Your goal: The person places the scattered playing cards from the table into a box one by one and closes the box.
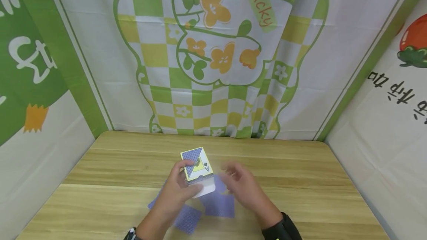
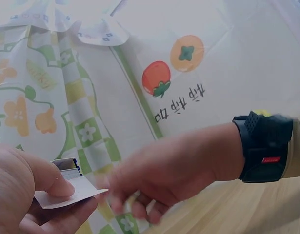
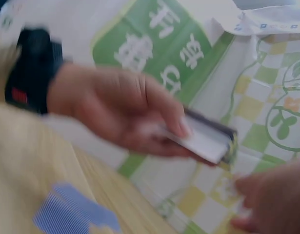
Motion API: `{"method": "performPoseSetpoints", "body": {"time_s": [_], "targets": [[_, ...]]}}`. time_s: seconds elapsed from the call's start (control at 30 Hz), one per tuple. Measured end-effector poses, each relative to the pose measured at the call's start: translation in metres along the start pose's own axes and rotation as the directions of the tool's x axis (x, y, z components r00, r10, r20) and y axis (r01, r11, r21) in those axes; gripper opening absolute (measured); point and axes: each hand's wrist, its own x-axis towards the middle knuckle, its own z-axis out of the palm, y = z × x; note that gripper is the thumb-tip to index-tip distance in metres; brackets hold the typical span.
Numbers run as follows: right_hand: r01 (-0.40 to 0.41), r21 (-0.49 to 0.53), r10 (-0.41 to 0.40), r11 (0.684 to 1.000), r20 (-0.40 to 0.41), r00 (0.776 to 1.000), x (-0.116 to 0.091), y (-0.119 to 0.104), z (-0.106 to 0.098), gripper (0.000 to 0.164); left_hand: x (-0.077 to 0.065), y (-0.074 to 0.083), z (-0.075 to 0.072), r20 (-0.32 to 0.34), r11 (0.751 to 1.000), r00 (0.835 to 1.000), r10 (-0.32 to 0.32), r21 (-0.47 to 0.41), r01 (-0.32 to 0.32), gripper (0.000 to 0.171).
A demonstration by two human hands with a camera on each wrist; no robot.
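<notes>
My left hand (image 1: 173, 192) grips a small playing-card box (image 1: 191, 156) with a blue patterned front and an ace design. The box's white flap (image 1: 208, 187) hangs open toward me, and my left thumb lies on it. In the left wrist view the thumb presses the flap (image 2: 84, 190). To the right of the box, apart from it, is my right hand (image 1: 245, 188), blurred, with loosely bent fingers and nothing visible in them. Blue-backed playing cards (image 1: 220, 206) lie on the table below both hands, partly hidden by the left hand and the flap.
The wooden table (image 1: 293, 195) extends to both sides of the hands. A patterned cloth (image 1: 217, 110) hangs along its back edge, with printed cloth walls to the left and right. Another blue card (image 1: 188, 219) lies near my left wrist.
</notes>
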Motion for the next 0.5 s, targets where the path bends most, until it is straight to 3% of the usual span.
{"method": "performPoseSetpoints", "body": {"time_s": [0.07,0.1,0.17,0.23,0.3,0.37,0.5], "targets": [[0.033,-0.217,-0.018,0.976,0.069,0.997,-0.001,0.005,-0.004,0.045,0.0,0.001,-0.001,-0.002,1.0,1.0,-0.004,-0.003,0.004,0.07],[0.063,-0.33,-0.028,0.942,0.109,0.994,-0.002,0.008,-0.006,0.05,0.0,0.001,-0.002,-0.001,1.0,1.0,-0.007,-0.004,0.007,0.07],[0.133,-0.529,-0.039,0.838,0.186,0.982,-0.005,0.012,-0.008,0.062,0.001,0.001,-0.003,0.002,1.0,1.0,-0.007,-0.006,0.007,0.07],[0.19,-0.655,-0.046,0.732,0.231,0.972,-0.007,0.016,-0.007,0.073,0.001,0.001,-0.004,0.004,1.0,1.0,-0.008,-0.01,0.008,0.07],[0.208,-0.708,-0.037,0.675,0.249,0.968,-0.008,0.019,-0.006,0.081,0.001,0.001,-0.004,0.007,1.0,1.0,-0.004,-0.01,0.004,0.07],[0.202,-0.72,-0.013,0.664,0.259,0.966,-0.008,0.023,-0.004,0.086,0.001,0.001,-0.004,0.004,1.0,1.0,-0.002,-0.011,0.002,0.07],[0.148,-0.672,0.047,0.725,0.263,0.964,-0.01,0.026,-0.001,0.093,0.001,0.0,-0.004,-0.004,1.0,1.0,0.003,-0.017,-0.003,0.07]]}}
